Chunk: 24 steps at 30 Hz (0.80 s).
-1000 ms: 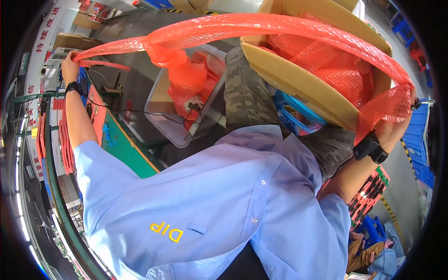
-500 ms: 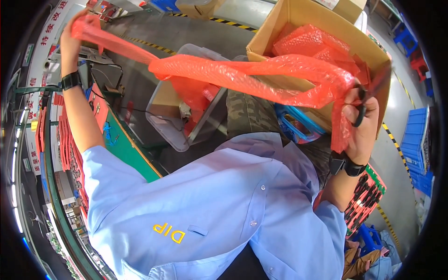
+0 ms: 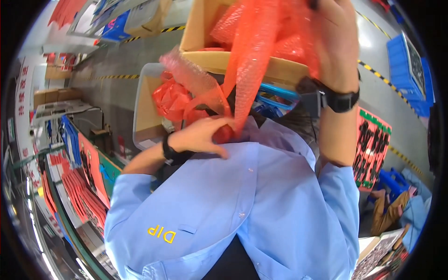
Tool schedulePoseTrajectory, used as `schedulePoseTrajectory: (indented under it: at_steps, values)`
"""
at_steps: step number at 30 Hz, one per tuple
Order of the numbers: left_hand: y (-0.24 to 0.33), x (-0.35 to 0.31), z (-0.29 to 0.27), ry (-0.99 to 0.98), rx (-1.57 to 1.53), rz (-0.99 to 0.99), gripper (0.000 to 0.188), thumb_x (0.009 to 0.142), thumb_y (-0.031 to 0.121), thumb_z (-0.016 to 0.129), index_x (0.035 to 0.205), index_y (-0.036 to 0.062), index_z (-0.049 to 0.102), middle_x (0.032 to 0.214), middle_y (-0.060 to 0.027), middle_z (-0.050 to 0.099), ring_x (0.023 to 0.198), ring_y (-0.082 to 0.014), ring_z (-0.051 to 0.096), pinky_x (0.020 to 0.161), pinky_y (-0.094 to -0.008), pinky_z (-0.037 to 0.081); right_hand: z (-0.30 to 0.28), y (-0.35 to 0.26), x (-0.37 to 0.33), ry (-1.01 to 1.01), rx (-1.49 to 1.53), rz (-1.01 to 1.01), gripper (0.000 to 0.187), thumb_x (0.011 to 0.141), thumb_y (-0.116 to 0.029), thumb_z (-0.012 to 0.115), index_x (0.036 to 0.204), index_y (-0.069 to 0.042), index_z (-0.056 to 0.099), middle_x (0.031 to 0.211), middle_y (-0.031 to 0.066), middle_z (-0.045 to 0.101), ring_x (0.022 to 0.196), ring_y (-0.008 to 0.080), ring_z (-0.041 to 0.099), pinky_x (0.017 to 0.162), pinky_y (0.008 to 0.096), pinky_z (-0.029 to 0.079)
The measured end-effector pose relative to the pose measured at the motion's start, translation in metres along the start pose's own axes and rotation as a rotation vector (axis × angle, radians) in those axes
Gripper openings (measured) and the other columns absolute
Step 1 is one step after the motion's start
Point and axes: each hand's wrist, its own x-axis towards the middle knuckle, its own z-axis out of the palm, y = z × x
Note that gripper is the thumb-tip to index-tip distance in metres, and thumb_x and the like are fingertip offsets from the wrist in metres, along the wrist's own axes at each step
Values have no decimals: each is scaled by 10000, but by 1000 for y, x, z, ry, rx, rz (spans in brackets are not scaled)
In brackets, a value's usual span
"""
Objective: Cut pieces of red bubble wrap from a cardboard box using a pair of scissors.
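A long strip of red bubble wrap [image 3: 252, 60] hangs from the upper edge down to my lap, in front of the cardboard box. My left hand [image 3: 198, 135] is beside its lower end, thumb and fingers spread apart, with red wrap just beyond the fingertips. Raised at the upper right, my right hand [image 3: 333, 42] is blurred and partly cut off. A small part of the black-handled scissors [image 3: 313, 4] shows at its fingers; red wrap hangs close by it. A paler piece of bubble wrap [image 3: 191, 72] sticks up on the left.
The cardboard box [image 3: 205, 58] ahead holds more red wrap. A grey plastic bin [image 3: 138, 112] with red wrap stands to its left. Near my lap is a blue plastic handle [image 3: 277, 93]. At right are a red board with black parts [image 3: 371, 149] and blue crates [image 3: 406, 70].
My left hand has come down from the far upper left to my lap and let go of the strip's end. My right hand has risen; the strip now hangs downward rather than stretching across.
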Motion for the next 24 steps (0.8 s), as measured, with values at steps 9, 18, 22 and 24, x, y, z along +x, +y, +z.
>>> schedulePoseTrajectory:
  at_steps: [9, 18, 22, 24]
  values:
    - [-47, 26, 43, 70, -1260, 48, 610, 899, 240, 720, 1456, 93, 521, 1305, -98, 660, 1215, -276, 625, 1108, -468, 447, -23, -8, -13, -636, -720, 33, 128, 896, -92, 730, 978, 1, 761, 810, 50, 707, 751, 84, 592, 692, 234, 464]
    - [-3, 6, 18, 614, -1690, 482, 622, 967, 378, 522, 1494, 54, 458, 1375, -162, 602, 1261, -405, 577, 1118, -694, 357, -75, 15, -102, -591, -230, 420, 111, 787, 61, 739, 850, 72, 649, 973, 79, 711, 886, 129, 688, 793, 255, 530]
    - [-44, -21, 10, 648, -1585, 247, 600, 975, 352, 517, 1483, 37, 461, 1378, -193, 605, 1256, -378, 598, 1093, -594, 444, -63, 29, -111, -742, -432, 324, 121, 714, 98, 685, 802, 82, 603, 851, 85, 670, 832, 130, 680, 767, 255, 530]
    - [-53, -32, -13, 782, -1378, 138, 575, 979, 323, 518, 1450, -3, 471, 1357, -211, 617, 1241, -389, 610, 1058, -547, 483, -62, 26, -109, -786, -498, 348, 124, 694, 109, 665, 789, 80, 591, 822, 84, 655, 817, 130, 678, 761, 254, 530]
